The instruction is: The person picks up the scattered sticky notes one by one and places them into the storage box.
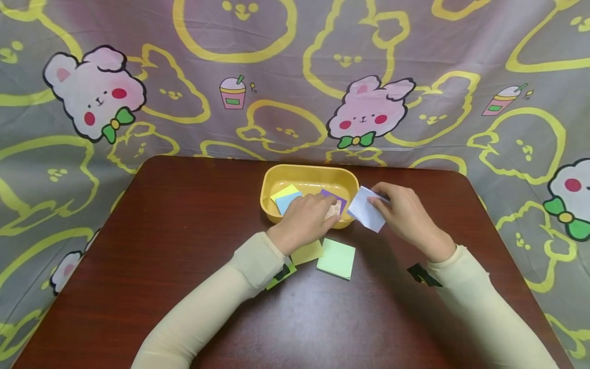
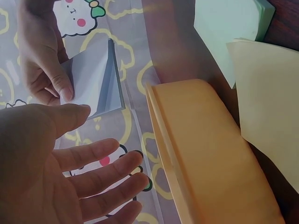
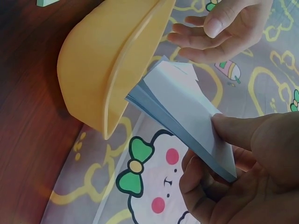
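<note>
My right hand (image 1: 407,218) pinches a pale bluish-white sticky note pad (image 1: 367,210) between thumb and fingers, just off the right end of a yellow plastic container (image 1: 310,168). The pad's top sheets lift away from the stack in the left wrist view. Above the container is my left hand (image 1: 308,221). Its fingers are spread and relaxed, and its thumb tip comes near the pad's edge in the left wrist view, where I cannot tell whether they touch. Inside the container lie a yellow and blue pad (image 1: 287,201) and a purple pad (image 1: 342,199), partly hidden by the left hand.
In front of the container a pale green pad (image 1: 337,259) lies on the dark wooden table (image 1: 152,241). A tan pad (image 1: 308,253) and a bright green one (image 1: 279,280) sit beside it, partly under the left forearm. A patterned cloth (image 1: 276,77) hangs behind the table.
</note>
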`<state>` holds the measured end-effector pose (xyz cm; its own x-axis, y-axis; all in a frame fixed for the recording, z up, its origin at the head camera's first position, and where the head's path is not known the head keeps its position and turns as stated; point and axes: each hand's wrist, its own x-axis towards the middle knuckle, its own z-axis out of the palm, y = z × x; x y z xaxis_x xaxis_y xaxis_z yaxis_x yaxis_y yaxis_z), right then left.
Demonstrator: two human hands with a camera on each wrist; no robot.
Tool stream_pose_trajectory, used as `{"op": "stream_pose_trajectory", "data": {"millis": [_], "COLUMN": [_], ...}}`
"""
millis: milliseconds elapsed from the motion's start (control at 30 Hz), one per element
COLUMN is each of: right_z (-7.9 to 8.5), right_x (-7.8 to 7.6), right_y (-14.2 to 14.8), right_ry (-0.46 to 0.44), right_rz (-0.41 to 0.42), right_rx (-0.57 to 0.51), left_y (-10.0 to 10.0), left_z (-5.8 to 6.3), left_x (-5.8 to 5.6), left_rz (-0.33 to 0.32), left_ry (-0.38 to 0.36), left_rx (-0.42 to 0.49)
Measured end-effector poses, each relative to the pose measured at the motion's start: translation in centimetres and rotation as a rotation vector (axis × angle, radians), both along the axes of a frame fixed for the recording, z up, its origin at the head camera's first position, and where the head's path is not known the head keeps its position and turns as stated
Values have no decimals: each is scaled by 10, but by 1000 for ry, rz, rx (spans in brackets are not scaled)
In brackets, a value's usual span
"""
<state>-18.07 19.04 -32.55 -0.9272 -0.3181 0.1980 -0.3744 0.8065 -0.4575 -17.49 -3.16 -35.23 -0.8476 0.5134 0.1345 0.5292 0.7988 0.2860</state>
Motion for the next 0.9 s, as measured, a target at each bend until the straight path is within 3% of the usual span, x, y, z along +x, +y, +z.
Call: {"op": "stream_pose_trajectory", "data": {"millis": [900], "right_z": [-6], "right_x": [-14], "right_y": [-8], "right_ry": [-10], "right_rz": [6], "right_rx": [-23], "left_y": [-8], "left_z": [-5], "left_x": [-7], "left_rz": [23], "left_ry": [24], "left_rx": [26]}}
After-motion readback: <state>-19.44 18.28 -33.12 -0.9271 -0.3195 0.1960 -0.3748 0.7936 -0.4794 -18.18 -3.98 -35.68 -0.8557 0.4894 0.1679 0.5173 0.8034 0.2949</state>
